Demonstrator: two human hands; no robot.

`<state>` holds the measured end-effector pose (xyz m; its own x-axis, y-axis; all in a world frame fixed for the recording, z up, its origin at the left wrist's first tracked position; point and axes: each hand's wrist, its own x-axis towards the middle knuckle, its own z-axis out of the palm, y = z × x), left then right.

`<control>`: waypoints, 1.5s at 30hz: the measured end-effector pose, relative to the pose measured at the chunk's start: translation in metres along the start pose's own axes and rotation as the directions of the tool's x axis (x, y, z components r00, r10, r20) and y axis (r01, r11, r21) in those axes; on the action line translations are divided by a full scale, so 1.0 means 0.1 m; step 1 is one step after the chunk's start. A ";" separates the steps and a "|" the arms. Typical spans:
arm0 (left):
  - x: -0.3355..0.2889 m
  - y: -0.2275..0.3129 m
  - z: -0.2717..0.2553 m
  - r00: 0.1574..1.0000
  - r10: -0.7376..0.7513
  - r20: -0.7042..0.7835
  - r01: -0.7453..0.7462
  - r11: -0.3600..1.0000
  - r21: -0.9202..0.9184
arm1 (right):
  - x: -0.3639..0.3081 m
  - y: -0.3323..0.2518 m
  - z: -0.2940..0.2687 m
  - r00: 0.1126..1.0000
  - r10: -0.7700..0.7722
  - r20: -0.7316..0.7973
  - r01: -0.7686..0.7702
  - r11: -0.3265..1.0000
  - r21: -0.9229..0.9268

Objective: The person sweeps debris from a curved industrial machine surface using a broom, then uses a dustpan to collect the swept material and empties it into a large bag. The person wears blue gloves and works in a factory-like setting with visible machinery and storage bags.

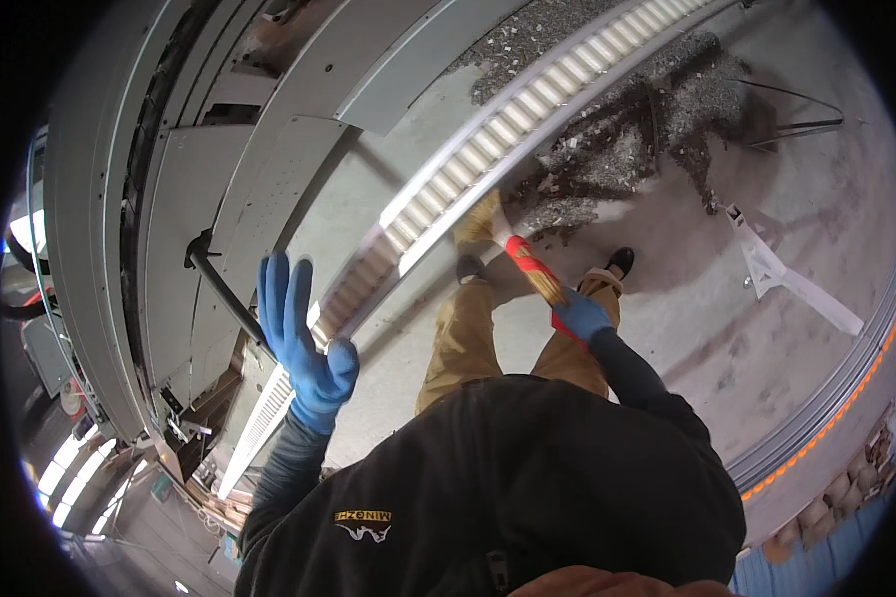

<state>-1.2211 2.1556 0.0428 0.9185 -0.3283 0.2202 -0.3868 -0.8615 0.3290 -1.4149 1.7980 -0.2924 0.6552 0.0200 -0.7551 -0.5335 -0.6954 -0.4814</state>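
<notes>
My left hand (pixel 304 343), in a blue glove, is raised beside the grey machine with its fingers stretched out and nothing in them. Close to it, a dark rod (pixel 234 298) sticks out from the machine. My right hand (pixel 580 316), also gloved in blue, is closed round the red handle of a hand brush (pixel 535 267). The brush's straw-coloured bristles (pixel 480 219) reach the near edge of a roller conveyor (pixel 488 129). Whether they touch the rollers I cannot tell.
The tall grey machine (pixel 199 199) fills the left side. Beyond the conveyor lies a heap of metal chips (pixel 617 149) on the floor. A white metal bracket (pixel 791 279) stands to the right, and a curved rail with an orange strip (pixel 836 418) runs along the right edge.
</notes>
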 end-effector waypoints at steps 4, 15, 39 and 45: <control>0.70 0.81 0.69 0.989 0.018 0.144 0.005 0.987 -0.158 | 0.76 0.43 -0.36 0.997 0.026 0.070 -0.013 0.985 -0.174; 1.04 1.27 1.44 0.995 0.075 -0.061 -0.043 0.907 0.419 | 1.19 2.53 -3.02 0.992 0.054 -0.111 -0.106 0.838 -0.536; 1.02 1.26 1.46 0.998 0.033 -0.051 -0.007 0.894 0.447 | 0.34 2.63 -1.98 0.936 -0.156 0.315 0.299 0.825 -0.480; 1.02 1.26 1.45 0.998 0.033 -0.044 -0.009 0.888 0.459 | 0.99 3.21 -2.85 0.981 -0.023 0.193 0.161 0.649 -0.743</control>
<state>-1.1642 1.9571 -0.0265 0.9009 -0.3390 0.2710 -0.3141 -0.9402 -0.1317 -1.3688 1.3724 -0.3954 0.5521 0.1743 -0.8154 0.1568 -0.9822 -0.1038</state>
